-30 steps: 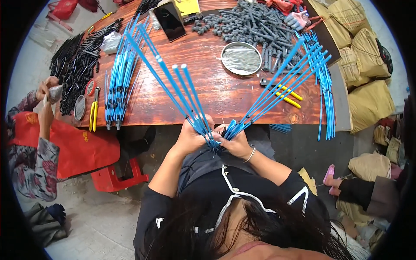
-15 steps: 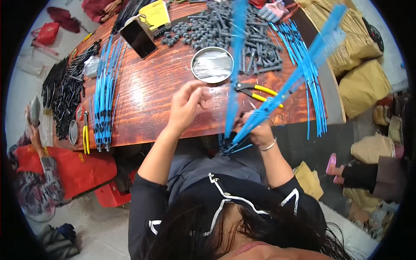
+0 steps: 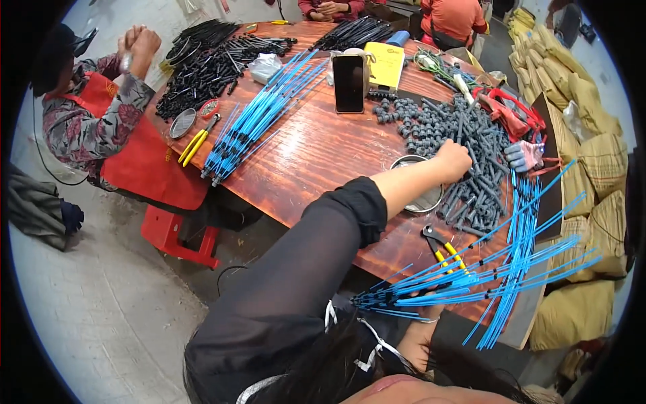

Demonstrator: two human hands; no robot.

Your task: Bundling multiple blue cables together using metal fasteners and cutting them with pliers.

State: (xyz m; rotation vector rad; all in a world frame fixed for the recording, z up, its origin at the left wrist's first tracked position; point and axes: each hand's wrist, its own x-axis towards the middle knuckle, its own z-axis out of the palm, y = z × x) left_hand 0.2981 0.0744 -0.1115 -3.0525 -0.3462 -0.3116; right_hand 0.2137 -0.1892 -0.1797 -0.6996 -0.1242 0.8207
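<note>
My left hand (image 3: 455,160) is stretched over the table, its curled fingers in the pile of dark grey plastic bolt-like parts (image 3: 486,151). What the fingertips hold cannot be made out. Beneath that forearm is a round metal dish (image 3: 418,210), partly covered. My right hand (image 3: 434,311), low at the table's front edge and largely hidden, grips a bundle of thin blue rods (image 3: 397,293) with black joints, fanned out to the right. Just beyond it lie cutting pliers (image 3: 444,250) with yellow handles. The bundle crosses over loose blue rods (image 3: 523,219) on the table's right side.
A phone (image 3: 349,84) stands upright beside a yellow booklet (image 3: 385,64). Left lie another blue rod bundle (image 3: 252,124), yellow-handled pliers (image 3: 195,145) and black parts (image 3: 202,81). A person in a red apron (image 3: 151,165) sits at left. Sacks (image 3: 572,313) line the right.
The view has swung to the right. My left hand has moved from near the dish out to the grey parts. The blue bundle in my right hand has tipped from upright to rightward.
</note>
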